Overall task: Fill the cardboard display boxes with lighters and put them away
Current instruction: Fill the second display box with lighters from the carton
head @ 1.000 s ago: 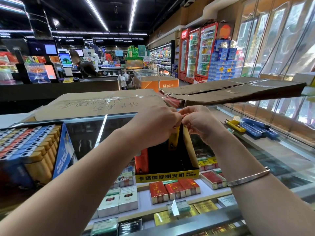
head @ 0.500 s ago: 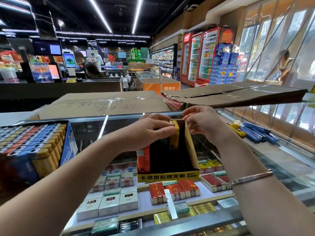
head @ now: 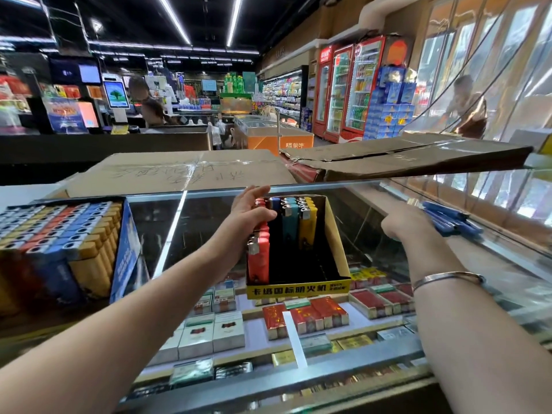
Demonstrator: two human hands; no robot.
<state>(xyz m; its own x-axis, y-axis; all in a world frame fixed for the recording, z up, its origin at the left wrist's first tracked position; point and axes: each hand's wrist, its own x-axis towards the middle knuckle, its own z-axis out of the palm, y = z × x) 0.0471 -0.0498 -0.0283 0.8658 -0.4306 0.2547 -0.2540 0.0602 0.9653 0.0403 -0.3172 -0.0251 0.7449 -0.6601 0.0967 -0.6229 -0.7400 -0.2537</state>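
A cardboard display box (head: pixel 338 234) with a yellow front strip stands on the glass counter (head: pixel 167 234). It holds upright rows of red lighters (head: pixel 258 261), teal lighters (head: pixel 289 222) and yellow lighters (head: pixel 307 225); its right part is bare. My left hand (head: pixel 249 215) rests against the box's left side, fingers straight, with the thumb lying over the red lighters. My right hand (head: pixel 403 221) reaches right to a bunch of loose blue lighters (head: pixel 451 221) on the counter and touches their near ends. Its fingers are hidden behind the back of the hand.
A blue box (head: pixel 125 252) packed with several rows of lighters stands at the left. Flattened cardboard sheets (head: pixel 179 171) lie across the counter's far side. Cigarette packs (head: pixel 304 318) show under the glass. A person (head: pixel 467 109) stands beyond the right window.
Both hands left the top of the lighters in the box. My left hand dropped to the box's left side and my right hand swung right to the blue lighters.
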